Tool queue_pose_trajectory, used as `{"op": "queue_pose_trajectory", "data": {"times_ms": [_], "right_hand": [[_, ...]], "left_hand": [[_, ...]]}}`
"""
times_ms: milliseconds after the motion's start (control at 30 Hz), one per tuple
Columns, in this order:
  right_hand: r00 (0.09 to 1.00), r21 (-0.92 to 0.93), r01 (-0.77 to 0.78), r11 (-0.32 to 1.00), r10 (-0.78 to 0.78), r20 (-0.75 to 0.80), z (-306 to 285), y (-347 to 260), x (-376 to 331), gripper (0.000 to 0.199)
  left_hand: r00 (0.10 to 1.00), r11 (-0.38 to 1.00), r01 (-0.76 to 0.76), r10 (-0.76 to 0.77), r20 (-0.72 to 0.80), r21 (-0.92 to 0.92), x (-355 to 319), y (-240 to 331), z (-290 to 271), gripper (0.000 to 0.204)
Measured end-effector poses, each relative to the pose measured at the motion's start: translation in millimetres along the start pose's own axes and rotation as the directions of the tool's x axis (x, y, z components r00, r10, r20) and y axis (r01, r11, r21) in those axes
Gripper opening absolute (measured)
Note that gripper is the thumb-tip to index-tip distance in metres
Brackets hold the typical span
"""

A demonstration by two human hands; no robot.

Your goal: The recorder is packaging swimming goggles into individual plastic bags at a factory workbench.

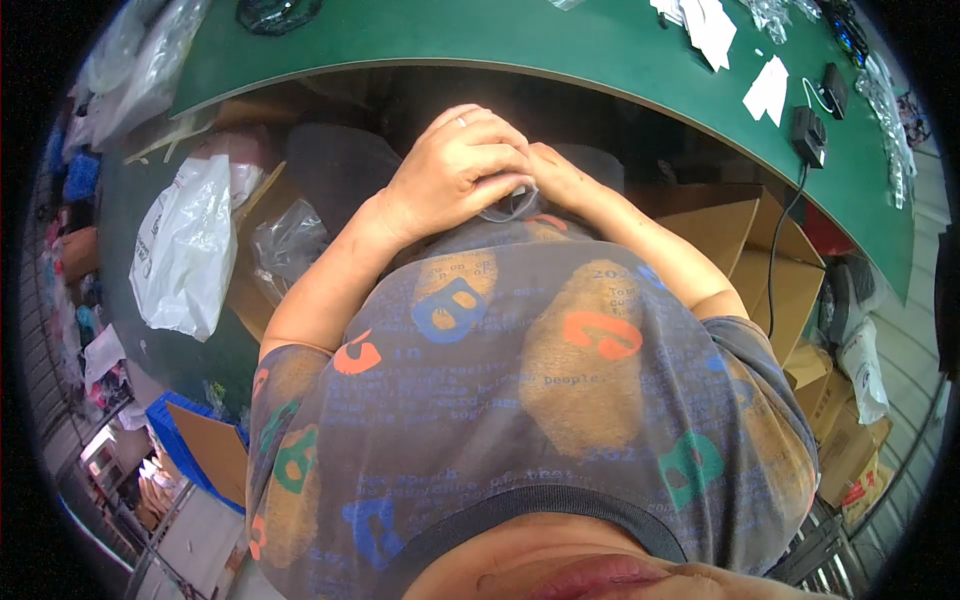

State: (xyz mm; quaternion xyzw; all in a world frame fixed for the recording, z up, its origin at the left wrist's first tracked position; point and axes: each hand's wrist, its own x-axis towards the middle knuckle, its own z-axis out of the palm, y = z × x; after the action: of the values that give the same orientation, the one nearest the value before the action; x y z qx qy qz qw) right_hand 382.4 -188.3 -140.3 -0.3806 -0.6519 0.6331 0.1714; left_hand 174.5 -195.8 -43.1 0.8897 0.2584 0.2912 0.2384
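Note:
My left hand point(462, 168), with a ring on one finger, is closed in front of my body, below the edge of the green table. Its curled fingers lie over the fingers of my right hand point(560, 180), so most of the right hand's fingers are hidden. Under my left thumb a small bit of clear, plastic-like material point(514, 207) shows against my shirt. What the two hands hold between them cannot be made out.
The green table point(400, 35) curves across the front, with white paper slips point(768, 90), a black power adapter point(809, 135) and its hanging cable. Cardboard boxes point(775, 270) stand at right. A white plastic bag point(185, 250) and a clear bag point(290, 240) are at left.

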Motion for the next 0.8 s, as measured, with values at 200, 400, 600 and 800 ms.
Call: {"op": "queue_pose_trajectory", "data": {"times_ms": [200, 400, 600, 800], "right_hand": [[0.985, 0.141, -0.154, 0.978, 0.163, -0.050, -4.6, -2.6, 1.7, 0.070], [0.984, 0.327, -0.162, 0.931, 0.176, -0.014, -6.8, -0.5, 0.8, 0.070], [0.972, 0.325, -0.177, 0.929, 0.216, -0.088, -7.0, 16.7, 0.0, 0.072], [0.943, 0.338, 0.063, 0.939, 0.055, -0.329, -14.0, -1.8, -29.3, 0.059]], "left_hand": [[0.977, 0.903, 0.162, -0.205, -0.066, -0.399, -9.3, 7.0, -8.3, 0.022], [0.986, 0.985, 0.156, -0.160, -0.052, -0.080, -16.9, 9.4, 15.7, 0.021], [0.913, 0.817, 0.375, -0.408, 0.020, -0.438, -14.0, 9.4, 26.7, 0.014], [0.789, 0.595, 0.577, -0.584, 0.191, -0.560, -2.6, 10.6, 22.2, 0.015]]}}
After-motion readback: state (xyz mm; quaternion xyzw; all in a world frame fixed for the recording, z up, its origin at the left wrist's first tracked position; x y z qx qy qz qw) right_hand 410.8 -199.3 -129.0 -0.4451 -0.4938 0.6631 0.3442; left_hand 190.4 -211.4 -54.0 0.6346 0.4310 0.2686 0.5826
